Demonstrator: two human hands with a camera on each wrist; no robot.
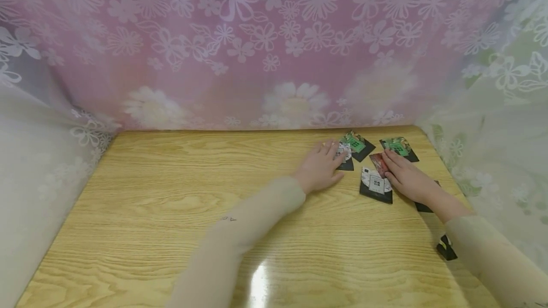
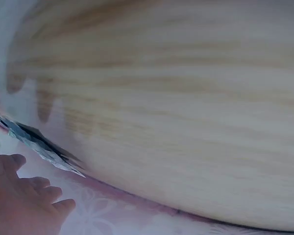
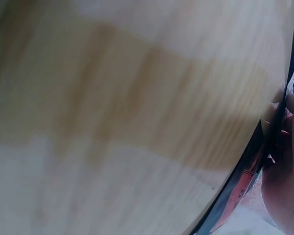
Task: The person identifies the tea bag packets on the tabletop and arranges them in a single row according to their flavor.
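Note:
My left hand [image 1: 320,168] rests with its fingers spread over a small flat black-and-white packet [image 1: 347,161], hiding its left part. In the left wrist view, that packet shows edge-on beside the fingertips. My right hand [image 1: 407,178] lies with extended fingers over the edge of a red packet [image 1: 378,163]; how much of it lies underneath is hidden. Between the hands, another black-and-white packet [image 1: 376,185] lies flat. The right wrist view shows a black-edged red packet [image 3: 239,187] near the right hand; its fingers are mostly hidden there.
Two green-and-black packets, a left one [image 1: 357,145] and a right one [image 1: 400,149], lie toward the back. A dark packet [image 1: 424,207] is partly under the right wrist. A black-and-yellow item [image 1: 446,249] sits by the right sleeve. Floral curtains [image 1: 274,51] surround the wooden table [image 1: 150,213].

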